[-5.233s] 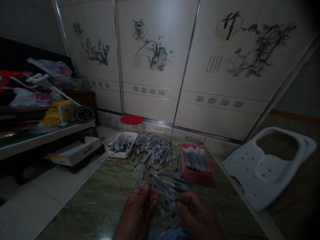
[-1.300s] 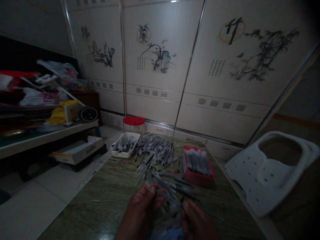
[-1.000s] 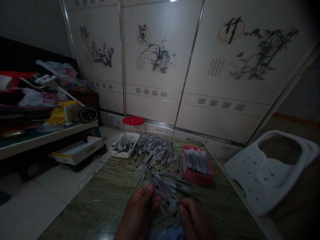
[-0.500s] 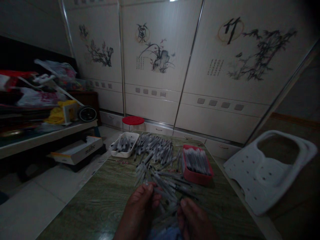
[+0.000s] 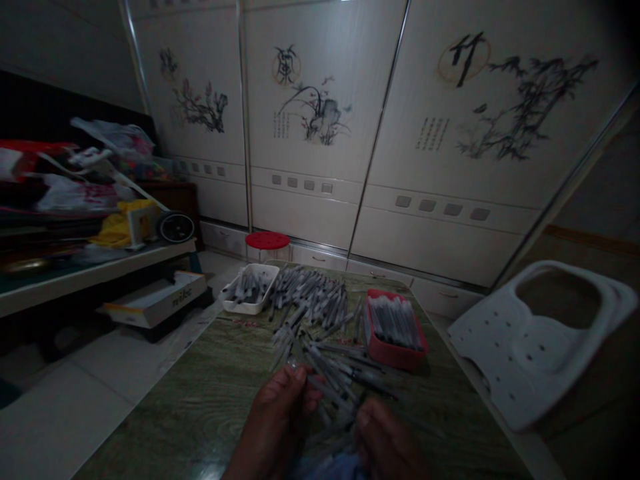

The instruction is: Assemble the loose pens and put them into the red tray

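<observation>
- Left hand [image 5: 280, 407], ours: thumb and fingers pinch the near-left part of a slender, pen-like piece [image 5: 323, 385].
- Right hand [image 5: 387, 437]: its fingers curl at the piece's other end; we cannot tell whether they grasp it, as the fingertips are dark and blurred.
- Axis: we see the held piece lying between the two hands, its length running from the left fingertips rightward and slightly towards us; the left hand is the nearer, in contact with it.
- Appearance: the piece is thin, straight and greyish, seemingly translucent; its ends are too dim for us to make out.
- Beneath and just beyond: similar loose pieces [image 5: 327, 367] cross at many angles, some with dark ends, on the wood-patterned table [image 5: 190, 400].
- Farther out: a dense heap [image 5: 313, 293] of the same kind sits between a white tray [image 5: 245, 309], on the left, and a red box [image 5: 400, 357], on the right. We note both containers hold such pieces, those in the red box lying roughly parallel.
</observation>
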The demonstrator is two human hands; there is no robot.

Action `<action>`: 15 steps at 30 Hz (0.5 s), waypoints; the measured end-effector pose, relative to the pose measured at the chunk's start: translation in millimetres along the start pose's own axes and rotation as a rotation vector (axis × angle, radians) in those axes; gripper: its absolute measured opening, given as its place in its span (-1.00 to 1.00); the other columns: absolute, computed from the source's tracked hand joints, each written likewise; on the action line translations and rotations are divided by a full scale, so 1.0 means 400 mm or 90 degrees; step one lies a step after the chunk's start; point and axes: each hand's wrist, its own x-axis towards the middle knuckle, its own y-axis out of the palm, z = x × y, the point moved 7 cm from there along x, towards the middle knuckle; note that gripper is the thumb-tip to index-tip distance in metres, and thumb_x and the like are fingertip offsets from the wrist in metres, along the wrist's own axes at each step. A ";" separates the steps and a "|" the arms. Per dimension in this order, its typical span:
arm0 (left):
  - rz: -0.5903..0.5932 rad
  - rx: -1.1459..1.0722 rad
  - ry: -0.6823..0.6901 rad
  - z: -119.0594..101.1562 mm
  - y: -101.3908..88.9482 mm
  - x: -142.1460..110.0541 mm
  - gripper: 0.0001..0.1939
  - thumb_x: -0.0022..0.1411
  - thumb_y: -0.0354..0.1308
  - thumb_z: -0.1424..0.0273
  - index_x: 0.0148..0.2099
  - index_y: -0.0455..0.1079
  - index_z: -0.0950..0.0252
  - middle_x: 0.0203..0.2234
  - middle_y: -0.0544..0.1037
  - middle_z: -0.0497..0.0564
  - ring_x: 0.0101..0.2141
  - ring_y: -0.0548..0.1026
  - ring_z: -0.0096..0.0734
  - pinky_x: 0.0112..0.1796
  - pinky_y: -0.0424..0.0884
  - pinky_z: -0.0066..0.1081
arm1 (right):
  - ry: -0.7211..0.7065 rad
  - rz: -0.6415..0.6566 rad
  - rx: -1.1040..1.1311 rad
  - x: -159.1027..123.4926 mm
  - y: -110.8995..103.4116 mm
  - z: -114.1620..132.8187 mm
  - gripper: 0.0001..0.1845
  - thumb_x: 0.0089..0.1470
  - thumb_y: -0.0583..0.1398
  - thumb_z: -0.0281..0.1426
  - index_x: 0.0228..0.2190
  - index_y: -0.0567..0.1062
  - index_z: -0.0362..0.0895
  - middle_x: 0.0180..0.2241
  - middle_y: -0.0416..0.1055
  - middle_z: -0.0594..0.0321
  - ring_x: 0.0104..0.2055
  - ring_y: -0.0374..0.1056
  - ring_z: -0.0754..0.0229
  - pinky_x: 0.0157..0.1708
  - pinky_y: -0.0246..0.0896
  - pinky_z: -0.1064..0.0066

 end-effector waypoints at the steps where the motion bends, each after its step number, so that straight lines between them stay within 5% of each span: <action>1: 0.011 -0.001 0.001 -0.001 0.000 -0.001 -0.70 0.17 0.52 0.27 -0.16 0.58 0.32 -0.30 0.67 0.05 -0.40 0.56 -0.54 -0.32 0.48 -0.59 | 0.044 0.018 0.053 0.000 0.007 -0.010 -0.40 0.19 0.12 0.22 -0.56 0.39 0.00 -0.64 0.24 0.36 -0.58 0.18 0.21 -0.55 0.11 0.41; 5: 0.032 0.025 0.004 -0.002 0.004 -0.004 -0.73 0.24 0.47 0.26 -0.12 0.57 0.31 -0.22 0.70 0.11 -0.36 0.59 -0.50 -0.27 0.50 -0.54 | 0.140 0.054 0.144 -0.001 0.017 -0.026 -0.38 0.12 0.15 0.22 -0.62 0.34 -0.03 -0.68 0.17 0.41 -0.64 0.03 0.29 -0.61 -0.02 0.45; 15: 0.029 0.095 0.013 0.006 0.014 -0.007 -0.67 0.19 0.49 0.17 -0.14 0.59 0.28 -0.39 0.64 -0.02 -0.38 0.55 -0.48 -0.29 0.44 -0.52 | 0.093 -0.049 0.098 0.016 -0.022 -0.015 -0.33 0.10 0.19 0.29 -0.46 0.53 -0.08 -0.67 0.32 0.40 -0.67 0.14 0.30 -0.61 -0.02 0.46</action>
